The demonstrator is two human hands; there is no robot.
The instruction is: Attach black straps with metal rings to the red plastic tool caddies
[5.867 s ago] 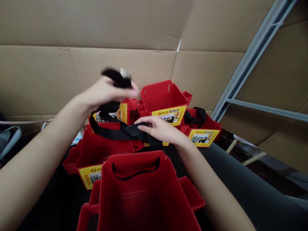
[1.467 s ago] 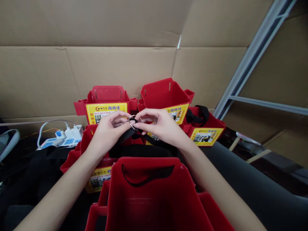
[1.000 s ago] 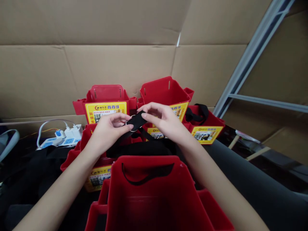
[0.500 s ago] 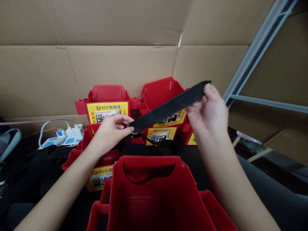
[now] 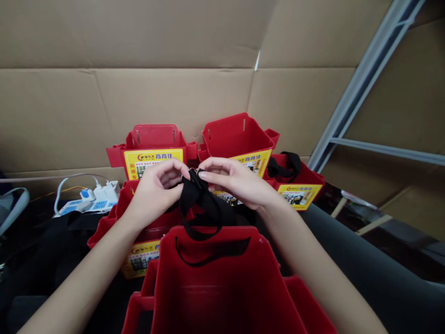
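Observation:
A black webbing strap [image 5: 189,197] hangs in a loop above the back edge of the nearest red plastic bucket [image 5: 215,287]. My left hand [image 5: 162,183] pinches the strap near a small dark buckle [image 5: 195,178], fingers partly curled. From the other side my right hand [image 5: 236,181] pinches the strap at the same buckle, its thumb and forefinger closed on it. Another stretch of black strap [image 5: 212,255] passes through slots in the bucket's back wall. The strap's loose end is hidden by the hands and the loop.
More red buckets with yellow labels [image 5: 301,197] stand behind and at both sides, one holding a coiled black strap [image 5: 288,167]. A white power strip with plugs [image 5: 100,204] lies at left. Behind is a cardboard wall [image 5: 174,97]; a metal frame [image 5: 365,88] leans at right.
My right hand has come down and left, beside my left hand. The strap, stretched out straight before, now droops in a loop. The bucket at far right has come into fuller view.

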